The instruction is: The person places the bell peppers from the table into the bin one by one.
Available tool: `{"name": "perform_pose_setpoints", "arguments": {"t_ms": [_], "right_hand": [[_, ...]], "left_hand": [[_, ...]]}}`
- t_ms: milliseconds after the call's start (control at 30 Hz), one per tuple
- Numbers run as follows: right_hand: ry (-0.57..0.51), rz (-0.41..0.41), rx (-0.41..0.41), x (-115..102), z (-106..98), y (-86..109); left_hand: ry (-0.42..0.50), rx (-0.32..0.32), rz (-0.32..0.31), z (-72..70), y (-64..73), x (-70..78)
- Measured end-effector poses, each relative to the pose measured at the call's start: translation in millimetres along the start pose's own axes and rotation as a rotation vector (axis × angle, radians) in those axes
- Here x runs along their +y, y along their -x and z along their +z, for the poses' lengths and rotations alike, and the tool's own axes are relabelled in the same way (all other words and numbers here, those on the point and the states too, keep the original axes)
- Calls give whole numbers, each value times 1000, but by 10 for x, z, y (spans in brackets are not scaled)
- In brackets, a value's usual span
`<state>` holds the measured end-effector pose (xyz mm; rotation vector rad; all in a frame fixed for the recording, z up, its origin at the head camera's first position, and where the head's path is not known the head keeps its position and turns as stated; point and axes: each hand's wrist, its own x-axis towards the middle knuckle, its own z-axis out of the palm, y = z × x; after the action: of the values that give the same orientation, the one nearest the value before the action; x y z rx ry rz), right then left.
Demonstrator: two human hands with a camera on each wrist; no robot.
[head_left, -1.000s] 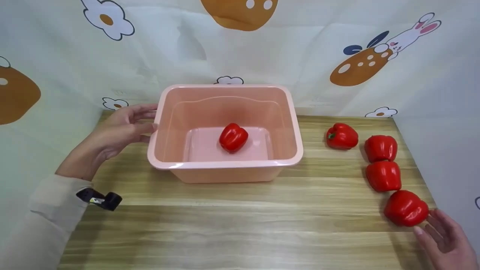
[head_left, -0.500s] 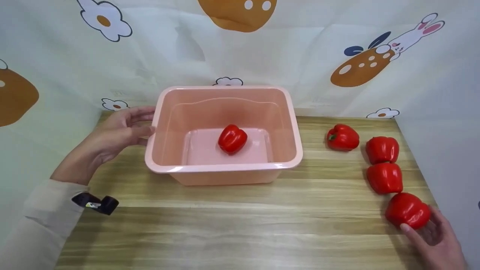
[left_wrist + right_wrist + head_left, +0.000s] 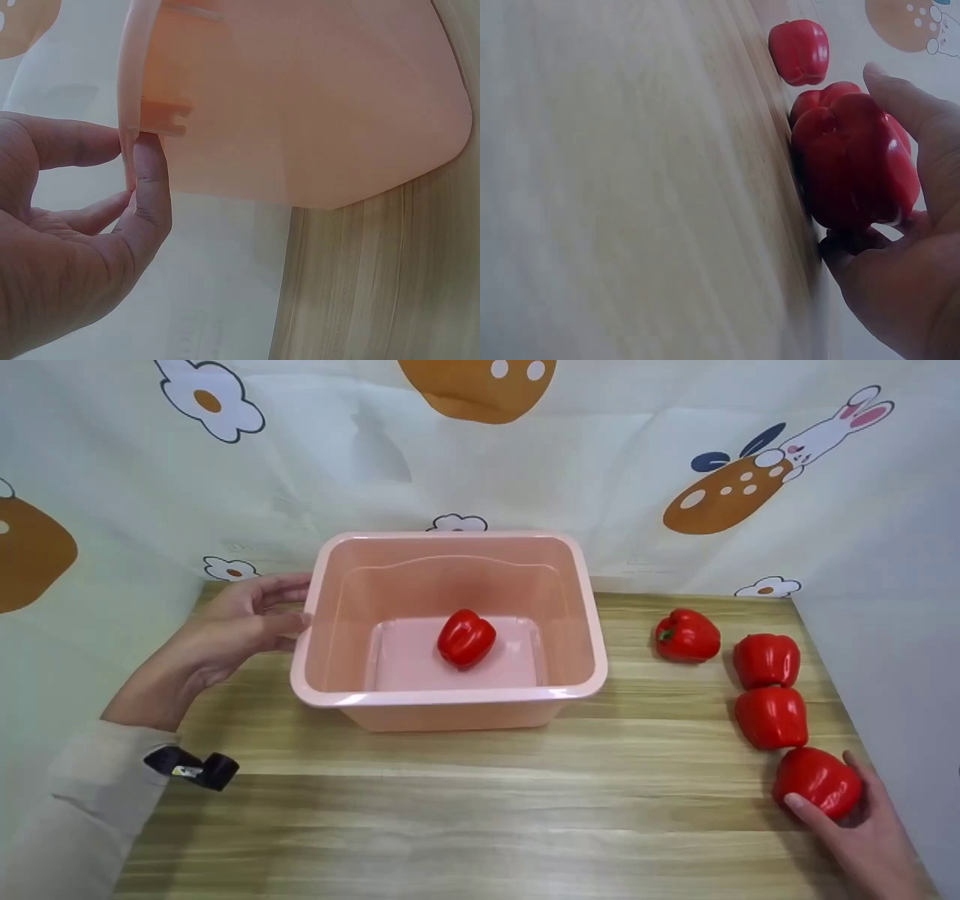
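Note:
A pink plastic tub stands on the table with one red bell pepper lying inside. My left hand grips its left rim; in the left wrist view, the thumb and fingers pinch the tub's edge from both sides. At the right, my right hand curls round the nearest red bell pepper, thumb along its front and fingers on its right side. In the right wrist view, that pepper sits between the thumb and fingers of the hand, low against the table.
Behind the held pepper, two more red peppers stand in a line, the middle one and the farther one. Another pepper with a green stem lies nearer the tub. Patterned cloth walls the wood-grain table.
My right hand has moved forward and left from beside the nearest pepper to close round it. My left hand keeps its grip on the tub, and the other peppers have stayed put.

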<state>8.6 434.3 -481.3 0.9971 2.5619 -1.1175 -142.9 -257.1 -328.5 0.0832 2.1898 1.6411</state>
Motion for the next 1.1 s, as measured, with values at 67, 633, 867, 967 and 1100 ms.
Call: {"name": "perform_pose_setpoints", "arguments": {"t_ms": [67,633,867,967,1100], "right_hand": [[13,-15,17,-25,26,-11],[-83,-13,61,-88,91,-51],[-109,-39,58,-65,107,-27],[-118,-40,60,-73,103,-11],[-124,-37,69,-93,106,2]], "left_hand": [[1,2,-4,-4,7,1],[-5,8,-12,-1,13,13],[-13,14,-10,6,3,7],[-15,16,-10,5,-4,3],[-11,13,-9,-1,-4,1]]}}
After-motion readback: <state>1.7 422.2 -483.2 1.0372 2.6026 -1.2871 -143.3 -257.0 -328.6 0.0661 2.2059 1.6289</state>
